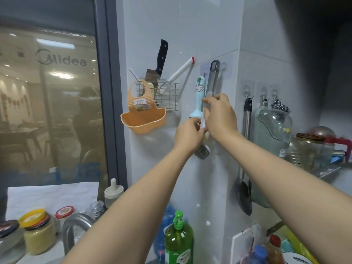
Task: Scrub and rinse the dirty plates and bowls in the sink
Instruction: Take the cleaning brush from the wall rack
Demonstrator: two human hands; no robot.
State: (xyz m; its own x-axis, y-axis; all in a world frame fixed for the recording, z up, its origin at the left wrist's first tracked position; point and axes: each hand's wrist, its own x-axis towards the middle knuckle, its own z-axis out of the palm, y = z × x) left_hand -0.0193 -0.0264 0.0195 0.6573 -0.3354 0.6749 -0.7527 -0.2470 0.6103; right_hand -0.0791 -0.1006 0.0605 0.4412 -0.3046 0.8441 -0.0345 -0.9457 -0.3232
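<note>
Head view: both the left hand (188, 133) and the right hand (219, 115) are gripping the hanging brush (211, 82), apparently unhooking it for scrubbing.

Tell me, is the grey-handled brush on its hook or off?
On: the brush hangs by its handle loop, with both hands gripping it.

knife (161, 58), orange holder (142, 119), ladle (245, 195)

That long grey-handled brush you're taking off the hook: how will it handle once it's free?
The grey-handled brush looks like a stiff plastic rod, so probably light and rigid. Its bristle head hangs low, so it may swing when unhooked. Both hands, left hand and right hand, grip mid-handle, which should steady it.
</note>
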